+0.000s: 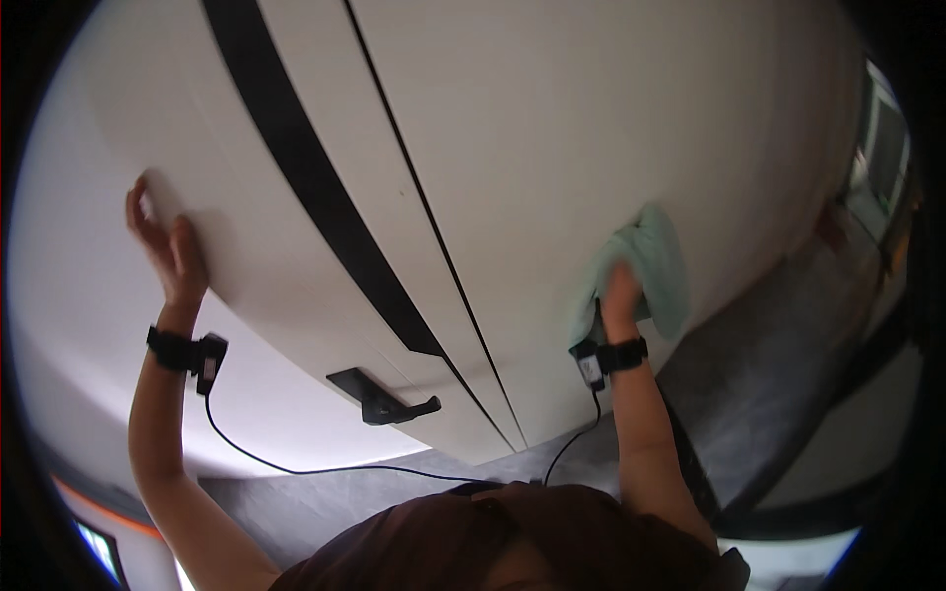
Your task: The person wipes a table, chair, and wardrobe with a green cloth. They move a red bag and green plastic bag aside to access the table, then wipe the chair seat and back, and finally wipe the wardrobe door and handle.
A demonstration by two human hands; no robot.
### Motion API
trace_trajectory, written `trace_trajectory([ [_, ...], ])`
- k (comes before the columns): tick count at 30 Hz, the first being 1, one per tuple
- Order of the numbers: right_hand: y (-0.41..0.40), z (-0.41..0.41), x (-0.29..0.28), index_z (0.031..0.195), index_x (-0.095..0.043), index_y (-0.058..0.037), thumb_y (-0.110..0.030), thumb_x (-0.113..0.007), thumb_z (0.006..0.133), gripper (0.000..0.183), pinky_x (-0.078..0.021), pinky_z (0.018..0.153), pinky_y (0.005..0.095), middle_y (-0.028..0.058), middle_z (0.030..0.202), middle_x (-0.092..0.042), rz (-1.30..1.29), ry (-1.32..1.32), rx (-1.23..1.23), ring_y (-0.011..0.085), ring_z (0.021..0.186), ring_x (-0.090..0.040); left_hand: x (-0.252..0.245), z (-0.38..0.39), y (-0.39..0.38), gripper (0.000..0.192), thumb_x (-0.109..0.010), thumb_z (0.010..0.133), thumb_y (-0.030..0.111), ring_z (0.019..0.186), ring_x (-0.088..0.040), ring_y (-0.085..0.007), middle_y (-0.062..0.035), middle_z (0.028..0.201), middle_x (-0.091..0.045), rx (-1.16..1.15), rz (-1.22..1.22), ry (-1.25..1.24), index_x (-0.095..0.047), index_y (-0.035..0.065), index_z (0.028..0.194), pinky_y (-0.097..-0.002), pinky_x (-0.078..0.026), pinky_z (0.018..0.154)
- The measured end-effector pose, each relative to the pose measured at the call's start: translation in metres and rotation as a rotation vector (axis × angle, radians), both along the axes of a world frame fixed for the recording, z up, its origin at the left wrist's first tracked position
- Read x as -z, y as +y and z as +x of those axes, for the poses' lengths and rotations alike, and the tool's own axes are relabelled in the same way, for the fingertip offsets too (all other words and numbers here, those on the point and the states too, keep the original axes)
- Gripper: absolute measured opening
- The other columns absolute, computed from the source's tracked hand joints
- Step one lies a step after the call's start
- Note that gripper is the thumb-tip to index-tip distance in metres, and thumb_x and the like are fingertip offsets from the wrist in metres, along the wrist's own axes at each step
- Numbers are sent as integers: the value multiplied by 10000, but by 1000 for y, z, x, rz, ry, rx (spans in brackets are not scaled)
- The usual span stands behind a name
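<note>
A large white door panel fills the view before me, with a wide black stripe and a thin dark line running down it. My left hand rests against the panel near its left edge, thumb apart from the fingers. Whether any fingertips curl behind that edge is unclear. In my right hand is a bunched pale green cloth, pressed on the right part of the panel. The cloth hides most of the fingers, and the hand is slightly blurred. Low on the panel sits a black lever handle.
Black straps with small devices are on my left wrist and right wrist. Their thin cables hang towards my body. A grey floor shows at right. At the far right stands a pale-framed opening.
</note>
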State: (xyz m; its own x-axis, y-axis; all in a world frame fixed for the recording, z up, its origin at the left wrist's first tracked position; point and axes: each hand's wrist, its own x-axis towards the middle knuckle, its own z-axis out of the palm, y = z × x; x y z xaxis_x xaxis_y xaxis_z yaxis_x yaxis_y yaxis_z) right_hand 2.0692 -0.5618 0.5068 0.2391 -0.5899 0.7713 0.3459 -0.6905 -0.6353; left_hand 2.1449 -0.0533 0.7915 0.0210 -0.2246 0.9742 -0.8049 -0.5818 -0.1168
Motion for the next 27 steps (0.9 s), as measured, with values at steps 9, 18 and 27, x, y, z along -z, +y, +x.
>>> trace_trajectory([
  [9,117,-23,-185,1344,-520,-91,-322,-566,924,482,-307,1120,459,135,1391,-484,-1006,-60,-155,323,1302,-431,-20,-36,-25,573,-513,899,224,1301,-378,-374,-192,1410,-384,-381,-28,-116,-347,50,1419,-456,-344,1082],
  [18,111,-59,-147,1361,-503,-102,-398,-557,883,565,-363,1091,477,134,1388,-481,-1364,171,-317,308,1283,-466,-17,-35,-35,583,-552,875,321,1213,-461,-378,-186,1353,-435,-261,-89,-96,-412,92,1392,-457,-409,1014],
  [27,96,-16,-364,1433,-406,-85,-381,-539,927,602,-286,1144,423,111,1458,-428,-1164,-103,311,277,1340,-409,-19,-33,-31,560,-593,855,303,1203,-465,-370,-170,1361,-432,-193,-85,-149,-439,168,1376,-455,-438,965],
])
